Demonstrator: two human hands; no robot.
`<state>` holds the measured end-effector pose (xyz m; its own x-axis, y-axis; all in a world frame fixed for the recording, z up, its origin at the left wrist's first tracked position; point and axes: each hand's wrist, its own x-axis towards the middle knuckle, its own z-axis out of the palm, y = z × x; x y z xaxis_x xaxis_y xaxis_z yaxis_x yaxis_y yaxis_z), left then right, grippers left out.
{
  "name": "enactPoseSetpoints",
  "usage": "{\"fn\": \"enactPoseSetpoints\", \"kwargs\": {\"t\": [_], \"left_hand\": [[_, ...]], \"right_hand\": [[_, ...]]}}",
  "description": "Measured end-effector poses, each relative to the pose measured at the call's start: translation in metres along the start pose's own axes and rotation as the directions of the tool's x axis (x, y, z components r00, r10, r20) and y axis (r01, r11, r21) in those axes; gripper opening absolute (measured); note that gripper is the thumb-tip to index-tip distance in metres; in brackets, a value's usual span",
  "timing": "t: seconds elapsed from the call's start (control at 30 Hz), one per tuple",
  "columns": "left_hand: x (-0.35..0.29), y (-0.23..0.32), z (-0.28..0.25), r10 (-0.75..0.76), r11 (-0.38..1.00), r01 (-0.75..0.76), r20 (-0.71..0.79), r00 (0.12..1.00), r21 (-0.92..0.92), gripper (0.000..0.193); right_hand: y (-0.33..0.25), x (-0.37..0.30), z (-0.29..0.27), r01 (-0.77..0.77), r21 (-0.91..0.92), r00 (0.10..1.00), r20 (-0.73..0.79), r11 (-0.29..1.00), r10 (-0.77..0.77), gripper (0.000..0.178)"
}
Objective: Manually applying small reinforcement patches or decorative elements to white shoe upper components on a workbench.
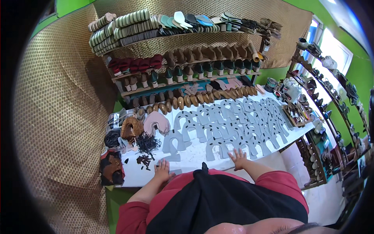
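Observation:
Many grey horseshoe-shaped shoe upper pieces (226, 128), marked with small black strips, lie spread over the white table (191, 156). My left hand (162, 171) is at the table's front edge, fingers apart, beside a grey piece (171, 157) and holding nothing that I can see. My right hand (238, 159) is also open, its fingers spread at the near edge of the grey pieces. Left of my left hand is a small pile of black strips (145, 160). Behind that pile lies a tangle of dark strips (148, 143).
A pink stack of curved pieces (156, 123) and a brown patterned stack (131, 128) occupy the table's left side. Wooden shoe lasts (187, 101) line the back. Shelves (183, 80) of shoes rise behind. A tool tray (298, 113) sits at the right end.

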<state>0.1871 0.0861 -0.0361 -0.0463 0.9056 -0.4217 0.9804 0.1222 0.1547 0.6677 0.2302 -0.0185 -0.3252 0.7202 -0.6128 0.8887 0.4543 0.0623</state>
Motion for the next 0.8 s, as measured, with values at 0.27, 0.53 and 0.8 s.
{"fn": "enactPoseSetpoints", "kwargs": {"t": [0.27, 0.53, 0.8], "left_hand": [[-0.001, 0.011, -0.005, -0.085, 0.996, 0.085, -0.014, 0.996, -0.008, 0.095], [0.004, 0.016, 0.002, -0.088, 0.994, 0.080, -0.114, 0.990, -0.075, 0.094], [-0.003, 0.014, -0.002, -0.150, 0.983, 0.128, -0.172, 0.974, -0.130, 0.093]], "right_hand": [[0.001, 0.002, -0.004, 0.003, 0.041, 1.000, 0.023, 0.999, -0.004, 0.111], [-0.001, -0.006, -0.012, 0.018, 0.069, 1.000, -0.006, 0.997, -0.018, 0.099], [0.003, -0.004, -0.005, 0.030, 0.071, 0.999, -0.015, 0.997, -0.029, 0.107]]}}
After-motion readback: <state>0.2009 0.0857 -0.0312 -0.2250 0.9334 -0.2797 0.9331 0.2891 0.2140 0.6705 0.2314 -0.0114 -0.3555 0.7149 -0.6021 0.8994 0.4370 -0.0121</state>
